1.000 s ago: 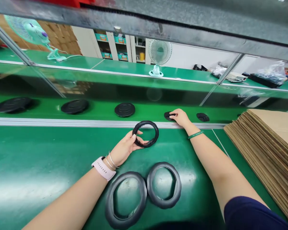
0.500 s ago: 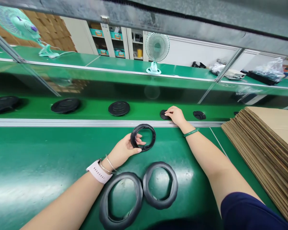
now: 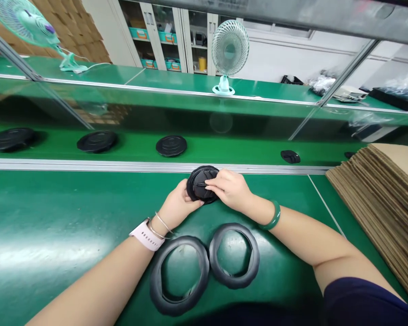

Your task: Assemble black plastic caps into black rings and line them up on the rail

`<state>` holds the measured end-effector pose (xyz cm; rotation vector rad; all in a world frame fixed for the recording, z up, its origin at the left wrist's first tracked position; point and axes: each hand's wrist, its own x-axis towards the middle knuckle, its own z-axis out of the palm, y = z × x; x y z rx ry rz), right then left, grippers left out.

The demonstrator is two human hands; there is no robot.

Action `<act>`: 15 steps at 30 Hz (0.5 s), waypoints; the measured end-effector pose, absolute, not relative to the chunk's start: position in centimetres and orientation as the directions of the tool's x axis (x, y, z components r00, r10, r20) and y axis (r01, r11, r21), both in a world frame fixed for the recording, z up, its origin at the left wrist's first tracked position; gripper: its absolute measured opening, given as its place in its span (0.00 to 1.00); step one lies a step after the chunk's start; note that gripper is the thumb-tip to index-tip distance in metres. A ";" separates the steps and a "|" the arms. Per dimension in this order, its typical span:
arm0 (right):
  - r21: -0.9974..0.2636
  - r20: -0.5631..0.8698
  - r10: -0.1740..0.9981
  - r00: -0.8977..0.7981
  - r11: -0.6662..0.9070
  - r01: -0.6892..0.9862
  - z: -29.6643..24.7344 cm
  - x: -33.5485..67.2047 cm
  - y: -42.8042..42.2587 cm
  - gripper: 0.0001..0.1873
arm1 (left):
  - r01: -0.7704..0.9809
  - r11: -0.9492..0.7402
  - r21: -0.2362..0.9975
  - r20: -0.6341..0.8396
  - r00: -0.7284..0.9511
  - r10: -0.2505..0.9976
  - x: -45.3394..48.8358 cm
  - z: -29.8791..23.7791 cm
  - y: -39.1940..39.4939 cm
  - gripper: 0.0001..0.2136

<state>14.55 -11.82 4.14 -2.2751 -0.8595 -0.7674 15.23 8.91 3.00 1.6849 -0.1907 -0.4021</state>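
My left hand [image 3: 182, 203] is closed on the left side of a black plastic ring [image 3: 189, 186], held up above the green table. With thumb and fingers, my right hand [image 3: 231, 189] pinches the raised rib of a small black disc [image 3: 200, 192]. The disc lies over the ring's opening; whether it is seated in it I cannot tell. Nearer to me, two dark grey rings with wavy rims rest on the table: a larger ring [image 3: 156, 283] on the left and a smaller ring [image 3: 253, 260] on the right, almost touching.
Beyond a metal rail [image 3: 136, 166] runs a green belt [image 3: 136, 151] carrying several black round parts, among them a round cover [image 3: 171, 146] and a small disc [image 3: 290, 156]. Stacked cardboard [image 3: 370, 199] stands at the right. Fans [image 3: 230, 50] sit on the far bench.
My right hand has lifted the small disc off the belt and brought it left to the ring in my left hand. The belt's other parts show a little differently as the view has shifted.
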 end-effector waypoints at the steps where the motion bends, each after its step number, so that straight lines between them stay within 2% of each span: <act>1: -0.263 0.682 0.412 0.605 -0.633 0.728 3.8 14.7 -11.8 0.09 | 0.100 -0.160 0.982 -0.151 0.925 -0.350 15.2 3.0 8.9 0.29; 4: -0.171 0.677 0.473 0.563 -0.644 0.746 3.2 14.9 -12.0 0.12 | 0.091 -0.152 0.984 -0.140 0.924 -0.356 15.2 2.8 8.9 0.29; 10: -0.017 0.697 0.553 0.456 -0.623 0.782 3.4 14.8 -12.2 0.11 | 0.061 -0.171 0.983 -0.121 0.921 -0.370 15.2 2.9 8.9 0.27; 15: -0.008 0.682 0.555 0.476 -0.645 0.764 3.5 14.9 -12.1 0.12 | 0.077 -0.156 0.985 -0.131 0.920 -0.368 15.1 3.2 8.8 0.27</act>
